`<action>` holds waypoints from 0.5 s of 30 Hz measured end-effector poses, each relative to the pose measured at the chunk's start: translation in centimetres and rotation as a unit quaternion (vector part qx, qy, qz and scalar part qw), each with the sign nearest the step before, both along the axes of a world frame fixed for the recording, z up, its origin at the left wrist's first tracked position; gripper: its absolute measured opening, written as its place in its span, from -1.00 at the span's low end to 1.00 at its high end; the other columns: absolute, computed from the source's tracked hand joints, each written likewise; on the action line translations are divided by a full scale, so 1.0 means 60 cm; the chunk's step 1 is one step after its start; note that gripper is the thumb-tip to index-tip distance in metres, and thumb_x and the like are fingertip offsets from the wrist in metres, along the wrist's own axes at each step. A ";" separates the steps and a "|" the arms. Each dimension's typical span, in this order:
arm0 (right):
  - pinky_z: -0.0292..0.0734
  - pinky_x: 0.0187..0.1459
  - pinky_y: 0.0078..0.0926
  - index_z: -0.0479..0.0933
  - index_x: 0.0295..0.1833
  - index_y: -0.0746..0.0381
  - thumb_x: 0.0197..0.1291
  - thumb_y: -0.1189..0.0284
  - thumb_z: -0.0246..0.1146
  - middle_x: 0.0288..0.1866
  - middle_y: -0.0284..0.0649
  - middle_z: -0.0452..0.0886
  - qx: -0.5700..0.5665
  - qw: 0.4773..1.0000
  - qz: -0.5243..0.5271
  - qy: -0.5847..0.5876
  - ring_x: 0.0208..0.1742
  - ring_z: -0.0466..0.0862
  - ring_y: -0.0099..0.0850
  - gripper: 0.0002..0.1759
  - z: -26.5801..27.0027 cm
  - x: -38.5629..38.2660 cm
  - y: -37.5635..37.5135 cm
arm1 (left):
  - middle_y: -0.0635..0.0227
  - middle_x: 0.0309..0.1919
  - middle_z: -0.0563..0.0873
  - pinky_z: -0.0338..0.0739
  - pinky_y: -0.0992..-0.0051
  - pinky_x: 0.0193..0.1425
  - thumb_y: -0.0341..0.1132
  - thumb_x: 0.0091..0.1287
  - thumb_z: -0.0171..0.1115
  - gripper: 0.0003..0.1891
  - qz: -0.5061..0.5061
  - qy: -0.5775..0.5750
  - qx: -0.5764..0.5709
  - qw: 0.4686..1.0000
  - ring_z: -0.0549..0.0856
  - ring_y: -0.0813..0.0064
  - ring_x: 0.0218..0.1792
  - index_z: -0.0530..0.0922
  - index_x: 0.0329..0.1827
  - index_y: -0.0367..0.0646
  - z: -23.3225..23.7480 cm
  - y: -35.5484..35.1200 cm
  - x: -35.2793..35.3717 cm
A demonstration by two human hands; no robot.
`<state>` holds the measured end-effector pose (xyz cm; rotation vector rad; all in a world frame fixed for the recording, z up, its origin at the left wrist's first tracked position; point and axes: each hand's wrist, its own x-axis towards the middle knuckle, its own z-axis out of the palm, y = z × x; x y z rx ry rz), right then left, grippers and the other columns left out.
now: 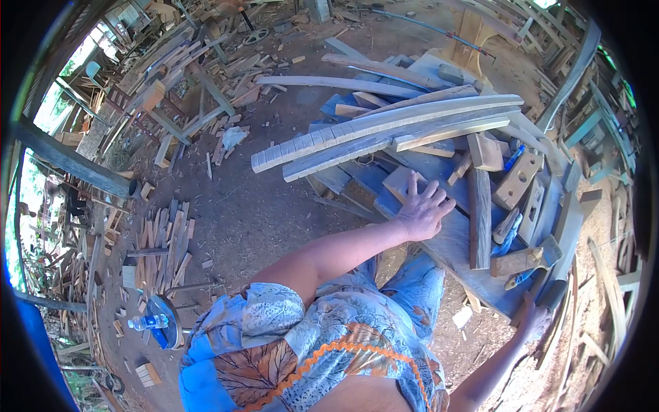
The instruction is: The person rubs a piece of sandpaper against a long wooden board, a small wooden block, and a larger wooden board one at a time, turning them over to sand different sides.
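Observation:
My left hand (422, 211) lies with fingers spread on a pale wooden block (396, 181) at the near-left edge of the workbench (449, 244). Low at the bench's right corner is my right hand (534, 321), its fingers curled; what they hold is hidden. A dark rounded piece (553, 294) sits right by those fingers. Between the hands lie a long wooden bar (479, 223), a hammer-like wooden piece with a metal end (525, 259) and a block with holes (519, 180). Beyond my left hand rests a curved beam marked with cross lines (384, 128).
More planks (343, 84) are heaped across the bench's far side. On the floor to the left lies a stack of wood strips (163, 244). A round stool (165, 321) carries a plastic bottle (149, 321). Long boards (607, 288) lean at the right.

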<state>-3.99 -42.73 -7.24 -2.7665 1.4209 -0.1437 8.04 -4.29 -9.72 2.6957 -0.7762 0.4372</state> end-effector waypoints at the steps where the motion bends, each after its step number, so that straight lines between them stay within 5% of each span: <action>1: 0.27 0.27 -0.07 0.53 0.08 0.47 -0.25 -0.27 0.33 0.21 0.14 0.41 0.000 1.000 0.002 -0.001 0.31 0.35 -0.03 0.03 0.002 -0.001 0.001 | 0.32 0.02 0.47 -0.13 -0.46 0.32 -0.24 0.08 0.29 -0.50 0.000 0.000 0.000 1.000 0.29 0.24 0.31 0.51 0.17 0.03 0.000 0.000 0.000; 5: 0.25 0.29 -0.11 0.49 0.13 0.49 -0.28 -0.28 0.33 0.22 0.16 0.40 0.033 0.999 -0.004 0.002 0.32 0.33 -0.03 0.08 0.028 0.001 0.026 | 0.32 0.03 0.48 -0.13 -0.46 0.32 -0.23 0.08 0.29 -0.49 0.005 -0.006 0.002 1.000 0.30 0.25 0.31 0.51 0.17 0.03 0.000 -0.001 -0.001; 7: 0.23 0.35 -0.16 0.45 0.13 0.49 -0.18 -0.12 0.36 0.11 -0.04 0.42 0.029 0.999 -0.019 -0.006 0.28 0.32 -0.12 -0.05 0.035 0.003 0.039 | 0.32 0.03 0.48 -0.13 -0.46 0.32 -0.24 0.08 0.30 -0.49 0.006 -0.007 0.003 1.000 0.30 0.25 0.31 0.51 0.17 0.03 0.000 -0.001 -0.001; 15: 0.20 0.38 -0.17 0.31 0.27 0.51 -0.22 -0.11 0.39 0.20 0.02 0.39 0.043 0.998 -0.032 -0.015 0.37 0.27 -0.13 0.08 0.033 0.003 0.035 | 0.33 0.00 0.48 -0.12 -0.45 0.32 -0.25 0.07 0.30 -0.52 0.005 -0.010 -0.003 1.000 0.31 0.26 0.29 0.54 0.14 0.02 0.001 -0.001 -0.001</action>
